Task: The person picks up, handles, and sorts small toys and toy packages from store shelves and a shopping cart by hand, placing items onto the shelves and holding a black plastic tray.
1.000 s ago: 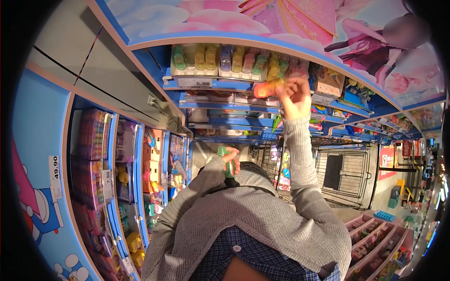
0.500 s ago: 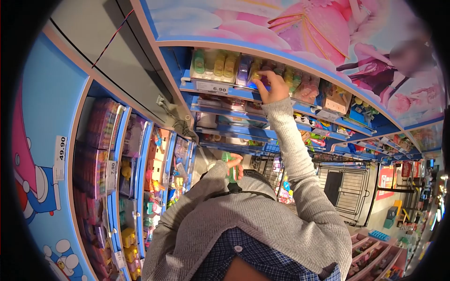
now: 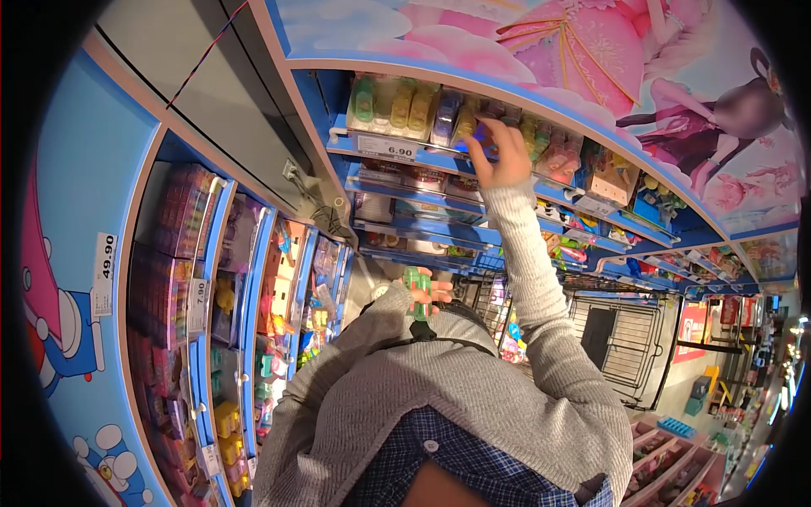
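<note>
My right hand [image 3: 505,155] reaches up to the top shelf. Its thumb and fingers are apart, beside a yellow translucent container [image 3: 465,124] in the row; something blue shows between them, and I cannot tell if they touch it. Close by stand purple-blue containers [image 3: 444,117], a yellow pair [image 3: 419,110] and a green one [image 3: 364,99], in clear-fronted compartments. Low in front of my body, my left hand [image 3: 432,292] is closed around a small green translucent container [image 3: 413,284].
A price tag [image 3: 386,148] reading 6.90 hangs on the shelf's front edge. Lower shelves [image 3: 422,208] hold more packaged goods. At left stands another stocked rack [image 3: 190,245]. A black wire cart [image 3: 621,338] is to the right of my body.
My right hand has shifted slightly right and its fingers have spread beside the yellow container, which stands on the shelf. My left hand has turned a little, its fingers now showing around the green container.
</note>
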Demonstrator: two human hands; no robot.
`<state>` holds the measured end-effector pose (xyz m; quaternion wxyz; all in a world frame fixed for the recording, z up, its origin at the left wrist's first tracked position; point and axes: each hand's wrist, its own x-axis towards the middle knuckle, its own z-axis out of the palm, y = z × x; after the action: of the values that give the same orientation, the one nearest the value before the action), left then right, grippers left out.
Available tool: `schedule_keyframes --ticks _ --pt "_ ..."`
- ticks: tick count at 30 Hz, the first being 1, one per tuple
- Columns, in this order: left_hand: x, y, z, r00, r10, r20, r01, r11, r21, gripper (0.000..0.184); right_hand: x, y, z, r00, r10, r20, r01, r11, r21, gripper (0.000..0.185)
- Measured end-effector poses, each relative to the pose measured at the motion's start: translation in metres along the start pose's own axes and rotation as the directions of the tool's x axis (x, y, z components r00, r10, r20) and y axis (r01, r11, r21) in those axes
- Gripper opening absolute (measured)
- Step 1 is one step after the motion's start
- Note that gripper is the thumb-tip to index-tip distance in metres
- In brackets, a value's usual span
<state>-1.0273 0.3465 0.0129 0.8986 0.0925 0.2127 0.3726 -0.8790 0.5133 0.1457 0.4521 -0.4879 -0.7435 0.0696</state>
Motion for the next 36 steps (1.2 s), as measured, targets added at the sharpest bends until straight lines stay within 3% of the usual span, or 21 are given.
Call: schedule_keyframes --ticks 1,2,3,5,7,9,10,11,13,15,19,22,23,24,25,27,29,30,31,33,36 --pt "0.001 -0.002 -0.003 1.0 0.003 -0.001 -0.003 1.0 -0.003 0.049 -0.003 -0.008 -0.006 0.999 -0.018 -0.04 0.022 0.995 0.095 0.025" --pt "0.0 -0.003 0.002 0.997 0.044 -0.063 -0.037 0.994 0.107 0.042 -0.01 -0.018 -0.012 0.998 0.048 -0.027 -0.041 0.973 0.226 0.027" --pt "-0.001 -0.003 0.007 0.989 0.09 -0.121 -0.062 0.974 0.218 0.036 -0.02 -0.018 -0.016 0.998 0.05 -0.023 -0.044 0.973 0.228 0.027" --pt "-0.004 -0.003 0.014 0.985 0.101 -0.139 -0.074 0.98 0.186 0.031 -0.04 -0.013 -0.024 0.896 0.183 0.404 -0.335 0.876 0.348 0.023" --pt "-0.006 0.0 0.024 0.982 0.112 -0.154 -0.088 0.984 0.156 0.027 -0.062 -0.008 -0.023 0.77 0.136 0.623 -0.422 0.841 0.339 0.024" --pt "-0.009 0.005 0.035 0.956 0.1 -0.274 -0.082 0.994 0.075 0.02 -0.074 -0.018 -0.033 0.618 0.03 0.786 -0.366 0.895 0.254 0.022" --pt "-0.008 0.003 0.033 0.956 0.1 -0.276 -0.083 0.994 0.072 0.02 -0.09 -0.012 -0.029 0.586 0.01 0.81 -0.41 0.866 0.287 0.028" --pt "-0.006 0.001 0.028 0.929 0.13 -0.346 -0.093 0.988 0.123 0.019 -0.097 -0.019 -0.033 0.452 0.111 0.885 -0.543 0.822 0.174 0.036" --pt "-0.004 -0.001 0.023 0.896 0.16 -0.414 -0.095 0.98 0.172 0.02 -0.113 -0.023 -0.032 0.456 -0.043 0.889 -0.479 0.83 0.286 0.041" --pt "0.0 0.0 0.02 0.904 0.09 -0.417 -0.107 0.994 -0.019 0.018 -0.129 -0.02 -0.027 0.594 -0.22 0.774 -0.23 0.875 0.426 0.045" --pt "0.002 0.002 0.009 0.862 0.024 -0.506 0.051 0.99 0.134 0.02 -0.137 -0.019 -0.028 0.507 -0.162 0.847 -0.256 0.91 0.327 0.035" --pt "-0.001 0.008 0.019 0.9 -0.041 -0.434 0.107 0.986 0.128 0.023 -0.133 -0.021 -0.028 0.642 -0.278 0.715 -0.043 0.917 0.396 0.027" --pt "0.002 0.007 0.013 0.968 -0.056 -0.245 0.073 0.995 0.061 0.026 -0.129 -0.023 -0.029 0.696 -0.35 0.627 0.076 0.904 0.42 0.025" --pt "0.005 0.004 0.008 0.997 -0.055 -0.046 0.055 0.998 -0.012 0.028 -0.125 -0.023 -0.03 0.699 -0.346 0.626 0.076 0.906 0.417 0.025" --pt "0.007 -0.001 0.005 0.997 -0.06 -0.043 0.059 0.998 -0.01 0.028 -0.12 -0.022 -0.032 0.756 -0.314 0.575 0.019 0.888 0.46 0.024" --pt "0.006 -0.001 0.03 0.889 -0.076 -0.451 0.076 0.997 -0.018 0.03 -0.109 -0.022 -0.038 0.819 -0.162 0.551 -0.144 0.871 0.469 0.021" --pt "0.005 -0.003 0.023 0.9 -0.027 -0.435 0.037 0.999 0.014 0.029 -0.095 -0.013 -0.042 0.912 -0.107 0.395 -0.083 0.897 0.434 0.021" --pt "0.006 -0.003 0.021 0.906 -0.05 -0.421 0.056 0.998 0.002 0.028 -0.089 -0.009 -0.044 0.95 0.028 0.312 -0.161 0.897 0.411 0.024" --pt "0.006 -0.003 0.02 0.911 -0.073 -0.407 0.075 0.997 -0.011 0.027 -0.082 -0.005 -0.046 0.962 0.162 0.221 -0.24 0.887 0.395 0.026" --pt "0.008 -0.004 0.016 0.914 -0.066 -0.4 0.081 0.996 0.022 0.026 -0.062 0.003 -0.05 0.962 0.272 0.012 -0.238 0.821 0.518 0.03" --pt "0.007 -0.004 0.017 0.917 -0.052 -0.396 0.078 0.996 0.051 0.024 -0.028 0.013 -0.055 0.953 0.29 -0.086 -0.226 0.872 0.434 0.032"
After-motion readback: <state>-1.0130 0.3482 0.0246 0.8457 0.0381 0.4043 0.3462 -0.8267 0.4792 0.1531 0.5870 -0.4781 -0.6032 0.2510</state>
